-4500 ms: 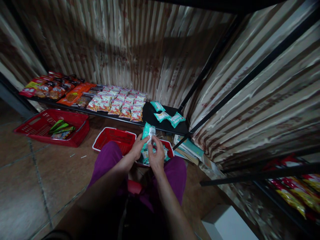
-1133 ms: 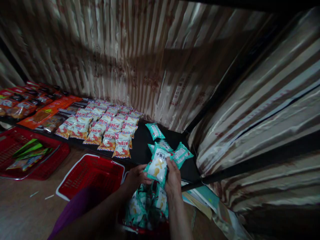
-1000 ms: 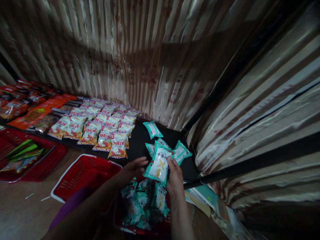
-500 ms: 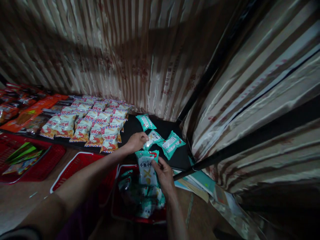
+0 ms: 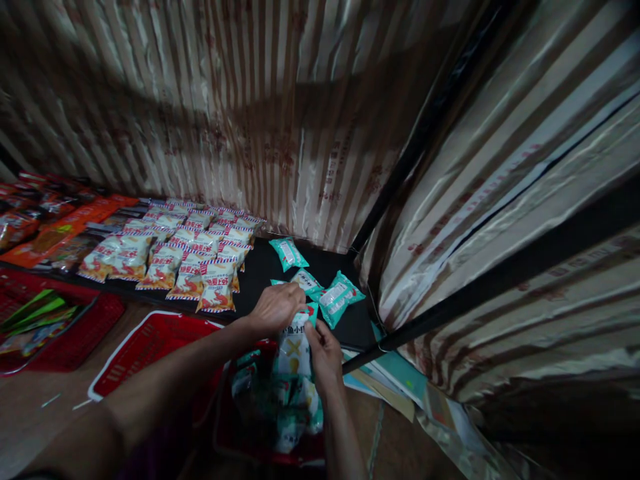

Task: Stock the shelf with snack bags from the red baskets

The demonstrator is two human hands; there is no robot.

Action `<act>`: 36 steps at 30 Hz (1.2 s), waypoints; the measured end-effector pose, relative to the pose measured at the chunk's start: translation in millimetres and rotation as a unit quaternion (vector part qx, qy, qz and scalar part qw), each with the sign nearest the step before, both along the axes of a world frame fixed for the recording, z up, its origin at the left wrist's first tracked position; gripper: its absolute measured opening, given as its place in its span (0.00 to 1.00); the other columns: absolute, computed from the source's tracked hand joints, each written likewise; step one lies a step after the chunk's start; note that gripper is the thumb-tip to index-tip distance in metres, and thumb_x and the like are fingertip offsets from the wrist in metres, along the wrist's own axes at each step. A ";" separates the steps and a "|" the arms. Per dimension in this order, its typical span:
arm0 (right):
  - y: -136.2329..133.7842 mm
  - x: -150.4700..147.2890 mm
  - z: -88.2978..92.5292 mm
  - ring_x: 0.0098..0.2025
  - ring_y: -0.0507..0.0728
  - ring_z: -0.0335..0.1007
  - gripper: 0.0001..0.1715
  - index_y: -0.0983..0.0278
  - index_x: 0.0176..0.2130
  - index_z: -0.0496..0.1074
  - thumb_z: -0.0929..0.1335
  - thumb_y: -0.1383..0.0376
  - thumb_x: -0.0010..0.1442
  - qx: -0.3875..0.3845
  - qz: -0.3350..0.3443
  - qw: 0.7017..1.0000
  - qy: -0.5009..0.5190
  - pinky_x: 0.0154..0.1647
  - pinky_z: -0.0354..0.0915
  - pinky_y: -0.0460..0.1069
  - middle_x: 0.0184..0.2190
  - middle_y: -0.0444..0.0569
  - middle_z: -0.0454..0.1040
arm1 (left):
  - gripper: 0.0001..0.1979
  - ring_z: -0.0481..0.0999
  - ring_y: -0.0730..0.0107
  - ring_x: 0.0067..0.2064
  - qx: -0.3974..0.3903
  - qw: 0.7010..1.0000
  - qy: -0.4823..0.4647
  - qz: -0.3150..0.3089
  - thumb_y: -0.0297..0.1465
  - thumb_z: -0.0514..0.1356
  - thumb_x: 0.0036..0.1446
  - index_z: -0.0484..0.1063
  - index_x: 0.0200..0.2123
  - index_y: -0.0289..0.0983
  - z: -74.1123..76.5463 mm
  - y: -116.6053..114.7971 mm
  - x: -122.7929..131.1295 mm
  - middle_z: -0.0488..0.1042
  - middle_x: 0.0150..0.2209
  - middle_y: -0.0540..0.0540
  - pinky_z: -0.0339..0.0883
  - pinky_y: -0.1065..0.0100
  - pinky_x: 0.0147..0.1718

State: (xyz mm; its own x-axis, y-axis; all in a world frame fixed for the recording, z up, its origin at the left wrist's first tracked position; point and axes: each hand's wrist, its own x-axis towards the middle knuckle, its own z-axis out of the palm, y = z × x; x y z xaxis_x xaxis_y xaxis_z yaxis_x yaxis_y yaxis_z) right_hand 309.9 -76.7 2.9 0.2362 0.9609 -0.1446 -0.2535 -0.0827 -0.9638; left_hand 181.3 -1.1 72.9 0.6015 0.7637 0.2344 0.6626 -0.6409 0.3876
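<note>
My right hand (image 5: pixel 324 351) is closed on the right edge of a teal and white snack packet (image 5: pixel 295 348), held upright above a red basket (image 5: pixel 240 427) holding more of the same packets. My left hand (image 5: pixel 275 305) curls over the packet's top, close to the front edge of the black shelf (image 5: pixel 260 270). Three matching teal packets (image 5: pixel 338 297) lie on the shelf just beyond my hands.
Rows of red and white snack bags (image 5: pixel 175 257) cover the shelf to the left, with orange packs (image 5: pixel 45 233) further left. An empty red basket (image 5: pixel 145 347) and another with green packs (image 5: pixel 35 327) stand on the floor. Striped curtains (image 5: pixel 280 120) close the back and right; papers (image 5: pixel 390 387) lie under the shelf.
My left hand has pulled back from the teal packets on the shelf to the top of the held packet. My right hand kept its hold and the packet stays low over the basket.
</note>
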 end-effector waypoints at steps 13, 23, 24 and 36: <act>75.6 -27.2 7.9 0.23 0.53 0.66 0.25 0.64 0.31 0.72 0.69 0.45 0.47 -0.001 -0.095 0.986 -0.135 0.23 0.62 0.45 0.20 0.41 0.72 | 0.32 0.77 0.65 0.35 -0.472 0.650 -0.589 0.090 0.44 0.66 0.43 0.64 0.50 0.35 -49.1 11.8 -26.0 0.77 0.40 0.42 0.70 0.64 0.37; 177.5 -43.7 42.2 0.41 0.57 0.74 0.31 0.58 0.52 0.67 0.70 0.52 0.49 -0.042 -0.037 0.993 -0.107 0.38 0.68 0.49 0.42 0.48 0.77 | 0.21 0.74 0.62 0.49 -0.231 0.831 -0.433 0.263 0.35 0.55 0.58 0.64 0.55 0.41 -36.7 104.8 -24.9 0.75 0.48 0.45 0.66 0.63 0.49; 186.1 -46.5 43.9 0.40 0.57 0.74 0.29 0.58 0.50 0.69 0.71 0.53 0.49 -0.046 -0.017 0.995 -0.088 0.37 0.68 0.49 0.41 0.47 0.78 | 0.22 0.73 0.61 0.51 -0.202 0.852 -0.390 0.286 0.35 0.54 0.59 0.63 0.56 0.41 -32.0 109.8 -26.2 0.74 0.50 0.44 0.64 0.62 0.50; 236.8 -35.2 13.9 0.41 0.56 0.74 0.20 0.58 0.45 0.69 0.70 0.55 0.53 -0.043 0.064 0.996 0.045 0.39 0.70 0.49 0.39 0.47 0.78 | 0.24 0.71 0.55 0.53 -0.181 0.898 -0.207 0.344 0.33 0.52 0.59 0.58 0.58 0.35 -25.6 143.5 -8.0 0.71 0.52 0.35 0.62 0.61 0.50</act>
